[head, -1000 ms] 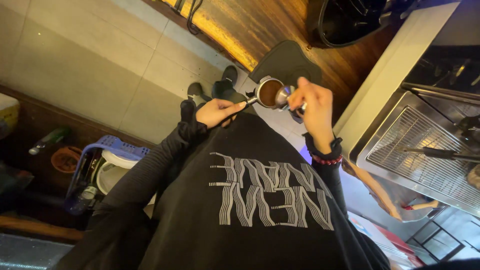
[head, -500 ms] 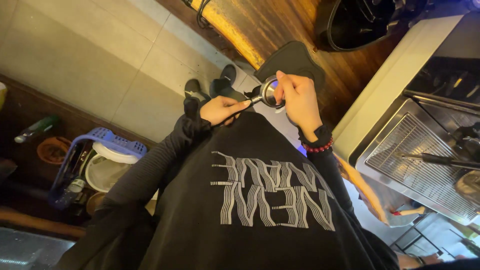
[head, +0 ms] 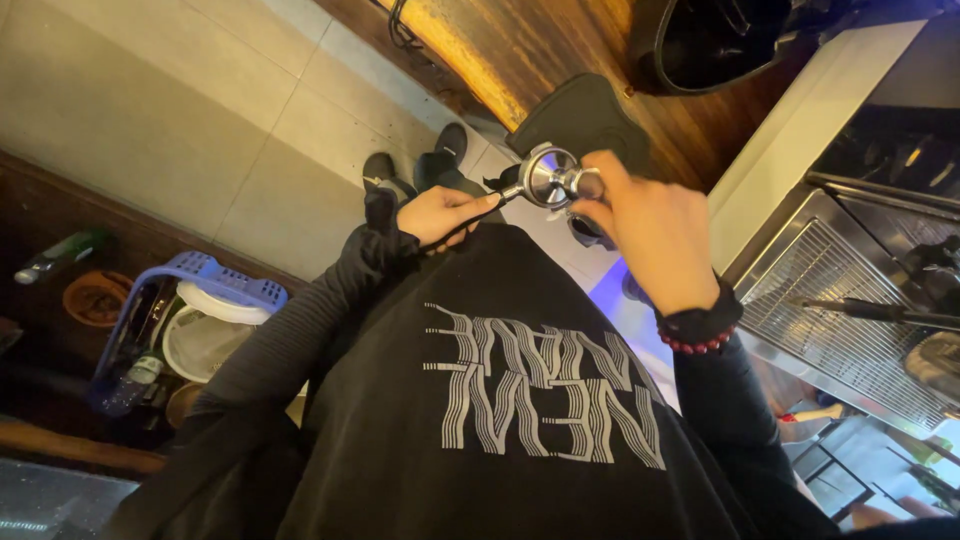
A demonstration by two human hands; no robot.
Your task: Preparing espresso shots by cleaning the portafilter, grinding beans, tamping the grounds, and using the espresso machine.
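Metal portafilter (head: 548,176) held out in front of the chest, above the floor, just left of the wooden tabletop (head: 560,50). Round steel basket faces the camera; its dark handle runs left and down into the left hand (head: 440,212).

Left hand: fingers curled shut around the handle, thumb laid along it, sleeve of the black top pulled to the wrist.

Right hand (head: 640,235): fingertips bunched on a small metal piece (head: 585,183) pressed against the right rim of the basket (what exactly the piece is, cannot tell, since the fingers cover most of it). Back of the hand toward the camera. A dark bead bracelet (head: 700,330) with a red strand sits on the wrist.

Below the portafilter: a pair of dark shoes (head: 415,170) on the pale tiled floor (head: 180,110). Just beyond it, a dark square mat (head: 585,115) lies on the wooden tabletop.

Right: a steel drip tray with a wire grille (head: 830,320), part of a coffee machine; a thin dark wand (head: 870,312) crosses over it.

Left, well apart from the hands: a blue plastic basket (head: 215,275) with white plates (head: 200,335) and other ware in it, a brown bowl (head: 92,297) beside it, a green bottle (head: 60,252) farther out.
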